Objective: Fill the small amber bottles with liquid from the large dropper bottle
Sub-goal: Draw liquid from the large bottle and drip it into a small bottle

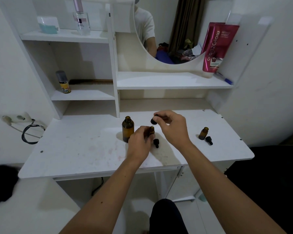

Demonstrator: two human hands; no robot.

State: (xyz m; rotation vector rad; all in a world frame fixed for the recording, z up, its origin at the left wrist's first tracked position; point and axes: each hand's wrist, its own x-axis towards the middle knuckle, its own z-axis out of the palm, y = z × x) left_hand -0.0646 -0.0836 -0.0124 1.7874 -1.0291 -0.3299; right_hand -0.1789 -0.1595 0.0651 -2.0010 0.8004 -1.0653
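The large amber bottle (127,128) stands uncapped on the white desk (78,149). Right beside it, my left hand (139,141) grips a small amber bottle (151,130) whose open neck shows above my fingers. Just above that neck, my right hand (173,127) pinches the black dropper (154,119) of the large bottle. A small black cap (156,143) lies on the desk below the held bottle. Farther right stands a second small amber bottle (203,133), open, with its black cap (208,140) lying next to it.
Shelves rise behind the desk with a yellow spray can (63,81), a comb (91,81), a perfume bottle (80,18) and a pink tube (216,48). A round mirror (167,31) hangs at centre. A wall socket with cable (19,119) is at left.
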